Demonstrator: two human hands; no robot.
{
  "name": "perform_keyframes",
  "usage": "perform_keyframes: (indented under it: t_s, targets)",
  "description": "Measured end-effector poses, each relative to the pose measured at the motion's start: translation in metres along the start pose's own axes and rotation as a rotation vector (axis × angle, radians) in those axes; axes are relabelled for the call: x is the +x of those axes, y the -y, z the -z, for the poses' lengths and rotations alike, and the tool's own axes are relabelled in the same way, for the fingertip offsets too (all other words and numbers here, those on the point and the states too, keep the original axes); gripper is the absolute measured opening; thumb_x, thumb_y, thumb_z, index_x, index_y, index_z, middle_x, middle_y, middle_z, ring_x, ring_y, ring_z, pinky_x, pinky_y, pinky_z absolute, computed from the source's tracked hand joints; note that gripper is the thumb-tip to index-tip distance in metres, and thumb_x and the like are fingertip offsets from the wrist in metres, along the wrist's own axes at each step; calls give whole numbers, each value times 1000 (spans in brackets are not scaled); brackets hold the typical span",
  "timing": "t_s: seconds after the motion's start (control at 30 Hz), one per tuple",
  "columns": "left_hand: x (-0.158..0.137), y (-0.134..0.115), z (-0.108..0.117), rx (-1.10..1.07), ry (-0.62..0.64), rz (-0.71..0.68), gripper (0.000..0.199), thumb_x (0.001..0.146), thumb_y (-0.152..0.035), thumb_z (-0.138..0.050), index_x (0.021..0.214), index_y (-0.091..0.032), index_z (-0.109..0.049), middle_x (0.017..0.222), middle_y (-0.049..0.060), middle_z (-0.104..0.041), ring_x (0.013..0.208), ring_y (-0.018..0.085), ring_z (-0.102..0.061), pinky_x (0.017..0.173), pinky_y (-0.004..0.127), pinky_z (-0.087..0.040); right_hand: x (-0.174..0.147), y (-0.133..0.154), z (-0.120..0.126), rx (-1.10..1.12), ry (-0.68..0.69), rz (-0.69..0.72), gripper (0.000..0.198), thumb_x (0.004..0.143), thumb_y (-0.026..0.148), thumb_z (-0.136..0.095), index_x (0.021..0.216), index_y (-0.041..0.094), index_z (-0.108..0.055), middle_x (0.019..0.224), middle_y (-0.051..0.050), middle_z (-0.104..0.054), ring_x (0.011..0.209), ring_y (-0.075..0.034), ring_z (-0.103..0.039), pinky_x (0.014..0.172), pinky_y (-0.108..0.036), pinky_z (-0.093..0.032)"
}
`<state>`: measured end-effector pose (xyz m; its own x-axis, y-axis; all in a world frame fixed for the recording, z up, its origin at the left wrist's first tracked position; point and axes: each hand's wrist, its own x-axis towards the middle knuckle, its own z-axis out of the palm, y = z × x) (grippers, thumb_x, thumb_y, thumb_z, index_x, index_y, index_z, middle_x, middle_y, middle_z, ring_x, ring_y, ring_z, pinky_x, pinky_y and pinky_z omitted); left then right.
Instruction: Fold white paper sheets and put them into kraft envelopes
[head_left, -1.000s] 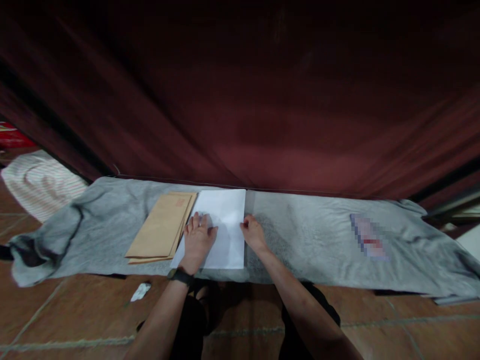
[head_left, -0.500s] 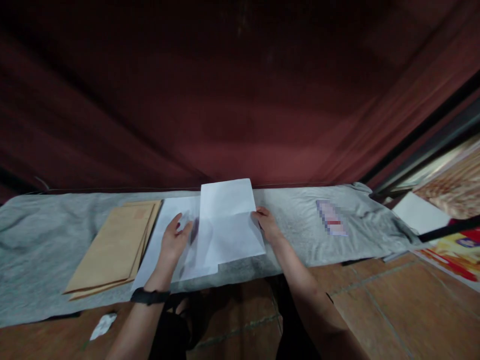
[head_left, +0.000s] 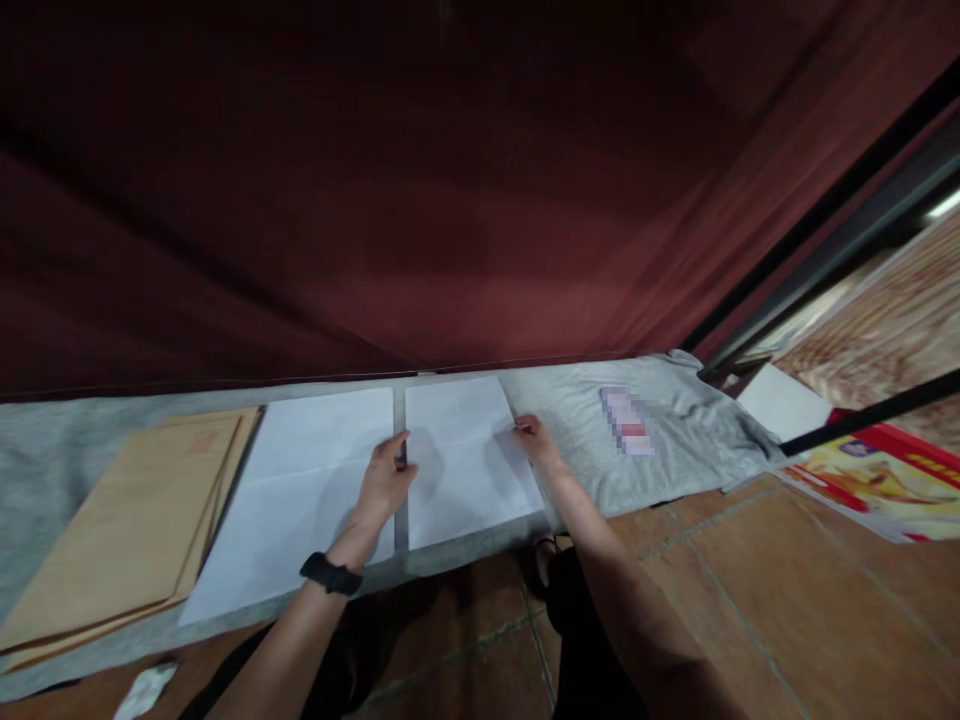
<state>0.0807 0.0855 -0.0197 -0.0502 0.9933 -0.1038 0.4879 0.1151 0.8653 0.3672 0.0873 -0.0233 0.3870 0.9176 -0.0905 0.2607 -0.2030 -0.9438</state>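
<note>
And here's the right hand (head_left: 531, 435), thumb and fingertips pinched on the right edge of the near-side action's star, the right sheet (head_left: 465, 465)! Plain white, a faint crease running across its middle, soft shadow pooling beside the fingers, and it lies on the grey cloth (head_left: 574, 385) between the two hands. Over on its other flank, the left hand (head_left: 388, 475) is loosely curled, thumb and forefinger parted, poised at the sheet's left edge; whether the fingertips touch the paper, I can't tell from here. A dark strap (head_left: 330, 575) circles that wrist.

Beneath that left hand, a narrow strip of cloth, and then the left sheet (head_left: 315, 480): white as well, creased across the middle in the same way, its long side slanting down toward the near edge. Just beside it, a stack of brown envelopes (head_left: 127, 525), edges slightly fanned, with faint red print near the top corner, too blurred to read.

Out to the right of the right hand, well apart from the sheet, a small pinkish-purple item (head_left: 628, 425), pixelated, a red band across it. Farther right, a red-and-yellow panel (head_left: 885, 485) shows yellow lettering and a small blue logo, neither legible. Dark red fabric (head_left: 450, 250) rises behind it all, and down on the tiled floor (head_left: 720, 600), a crumpled white scrap (head_left: 148, 690) at lower left.
</note>
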Motion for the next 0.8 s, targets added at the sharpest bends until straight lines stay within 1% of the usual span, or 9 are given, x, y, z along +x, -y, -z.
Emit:
perform_keyframes:
  t_s: [0.07, 0.1, 0.13, 0.2, 0.3, 0.47, 0.6, 0.73, 0.8]
  targets:
    - [-1, -1, -2, 126, 12, -49, 64, 74, -11, -62, 137, -18, -62, 127, 10, -62, 67, 10, -63, 78, 30, -60, -5, -1, 2, -141, -39, 87, 30, 78, 21, -62, 107, 21, -68, 89, -5, -70, 92, -25, -65, 88, -37, -51]
    - [-3, -2, -2, 186, 18, -78, 63, 75, -10, -60, 137, -17, -62, 128, 11, -61, 69, 11, -63, 82, 32, -60, -9, 0, 1, -237, -37, 171, 34, 82, 20, -60, 116, 20, -66, 105, -9, -71, 105, -26, -64, 97, -39, -49]
    - [-5, -4, -3, 243, 19, -105, 61, 75, -8, -59, 136, -17, -63, 128, 11, -61, 71, 12, -65, 87, 34, -60, -14, 2, -2, -343, -22, 281, 38, 87, 19, -57, 124, 20, -64, 120, -13, -68, 117, -27, -60, 105, -40, -45]
    - [-8, -6, -4, 335, 1, -164, 60, 76, -6, -56, 135, -16, -64, 131, 12, -60, 78, 15, -67, 95, 36, -58, -25, 5, -13, -491, 88, 491, 41, 95, 21, -52, 135, 18, -59, 142, -15, -59, 133, -27, -52, 114, -43, -40]
    - [-7, -10, -5, 407, -18, -192, 59, 77, -5, -53, 134, -17, -66, 132, 12, -61, 85, 18, -70, 100, 36, -56, -38, 8, -35, -586, 219, 642, 48, 101, 27, -49, 148, 17, -51, 159, -14, -44, 148, -28, -37, 121, -46, -34]
    - [4, -15, -4, 442, 58, -140, 56, 79, -11, -55, 135, -17, -65, 126, 11, -65, 79, 18, -69, 94, 35, -58, -45, 7, -54, -681, 277, 653, 53, 104, 38, -49, 154, 23, -43, 166, -11, -34, 154, -30, -30, 123, -53, -28]
    - [0, -14, 0, 541, 48, -177, 56, 81, -15, -55, 136, -15, -64, 129, 13, -63, 91, 22, -70, 98, 37, -56, -45, 2, -54, -768, 252, 630, 54, 106, 46, -44, 155, 23, -42, 166, -9, -33, 154, -29, -30, 125, -51, -24]
    - [-13, -22, -12, 692, -134, -366, 49, 94, -27, -45, 137, -13, -63, 139, 20, -58, 122, 34, -61, 109, 49, -47, -47, 1, -52, -825, 255, 662, 55, 107, 48, -40, 154, 20, -43, 165, -11, -35, 152, -29, -33, 126, -52, -22]
    - [-14, -31, -29, 706, -140, -495, 53, 99, -33, -36, 141, -10, -59, 149, 21, -52, 136, 35, -51, 116, 50, -39, -48, 4, -53, -849, 260, 662, 55, 107, 47, -39, 155, 20, -43, 165, -10, -36, 152, -29, -34, 126, -52, -23]
